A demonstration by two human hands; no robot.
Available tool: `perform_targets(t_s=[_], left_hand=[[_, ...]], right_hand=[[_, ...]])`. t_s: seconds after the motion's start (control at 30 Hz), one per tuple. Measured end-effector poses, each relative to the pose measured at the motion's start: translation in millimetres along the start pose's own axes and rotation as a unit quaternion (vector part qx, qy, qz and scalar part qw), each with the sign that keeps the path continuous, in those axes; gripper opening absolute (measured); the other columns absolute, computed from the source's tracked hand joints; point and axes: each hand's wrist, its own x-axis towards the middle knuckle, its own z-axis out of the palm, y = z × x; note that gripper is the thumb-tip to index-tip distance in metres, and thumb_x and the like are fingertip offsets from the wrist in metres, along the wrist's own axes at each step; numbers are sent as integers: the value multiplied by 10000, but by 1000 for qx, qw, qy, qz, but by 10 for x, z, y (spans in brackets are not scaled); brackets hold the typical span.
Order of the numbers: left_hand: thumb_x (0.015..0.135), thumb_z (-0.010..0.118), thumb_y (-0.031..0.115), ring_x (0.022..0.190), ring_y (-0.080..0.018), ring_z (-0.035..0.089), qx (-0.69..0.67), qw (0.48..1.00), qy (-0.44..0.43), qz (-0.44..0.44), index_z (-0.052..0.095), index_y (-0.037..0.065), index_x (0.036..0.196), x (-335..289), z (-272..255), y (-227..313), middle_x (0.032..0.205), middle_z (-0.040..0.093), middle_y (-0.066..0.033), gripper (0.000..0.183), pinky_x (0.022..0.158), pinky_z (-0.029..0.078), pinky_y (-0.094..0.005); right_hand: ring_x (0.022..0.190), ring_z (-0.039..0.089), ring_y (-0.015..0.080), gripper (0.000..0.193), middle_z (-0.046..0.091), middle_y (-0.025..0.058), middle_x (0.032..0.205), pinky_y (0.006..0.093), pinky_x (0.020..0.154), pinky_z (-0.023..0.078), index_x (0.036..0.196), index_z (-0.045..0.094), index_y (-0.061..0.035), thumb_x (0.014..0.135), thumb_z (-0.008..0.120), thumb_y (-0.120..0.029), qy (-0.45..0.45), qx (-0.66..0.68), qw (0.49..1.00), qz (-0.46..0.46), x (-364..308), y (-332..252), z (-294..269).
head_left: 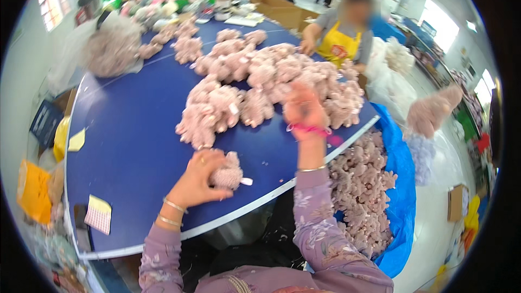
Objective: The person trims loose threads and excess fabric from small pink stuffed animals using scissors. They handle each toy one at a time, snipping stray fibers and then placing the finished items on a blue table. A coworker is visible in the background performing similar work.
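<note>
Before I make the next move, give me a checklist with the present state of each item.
1. Left hand on a toy: ok, fingers and thumb are around it.
2. Toy's white tag in sight: ok, it sticks out to the right.
3. Right hand apart from the pile in this view: not ok, it overlaps the near edge.
4. Right hand holding something: cannot tell, it is blurred.
5. Co-worker apart from both hands: ok, at the table's far side.
6. Blue bag open: ok, toys show inside.
</note>
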Motion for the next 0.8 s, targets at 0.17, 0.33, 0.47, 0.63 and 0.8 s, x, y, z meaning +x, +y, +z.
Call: perform_targets(t_s=[0.17,0.33,0.47,0.63,0.8], left_hand=[[698,734,175,1140,-305,511,116,992,34,-47,571,70,1150,-5,147,17,1169,589,-102,491,992,386,-408],[790,600,40,852,-153,604,-184,919,273,-216,554,-2,1092,-92,128,-124,1000,637,-86,308,788,489,-280],[894,526,105,1031,-153,581,-497,798,266,-212,496,-20,1249,-158,148,-269,1148,597,-99,378,889,469,-299],[898,541,124,1062,-154,565,-556,755,268,-223,453,-31,1304,-103,100,-195,1202,576,-108,443,913,455,-293],[882,590,137,951,-124,581,-282,898,240,-238,532,-47,1213,-107,143,-211,1087,623,-81,383,835,469,-273]], right_hand=[[580,473,42,289,618,-16,741,215,484,368,1038,635,-57,922,581,-316,-15,-487,853,189,-105,690,250],[976,548,112,435,616,63,1078,270,880,452,1230,548,18,895,648,-241,-265,-428,848,167,-251,1048,394],[968,541,109,479,604,57,1062,275,884,444,1279,511,19,878,664,-194,-256,-431,856,122,-382,1097,548],[798,565,96,253,627,31,868,270,740,478,1060,605,17,877,640,-155,-241,-361,887,156,-353,1129,460],[648,539,69,125,594,4,726,252,591,467,904,609,3,885,608,-120,-153,-384,903,116,-360,1187,438]])
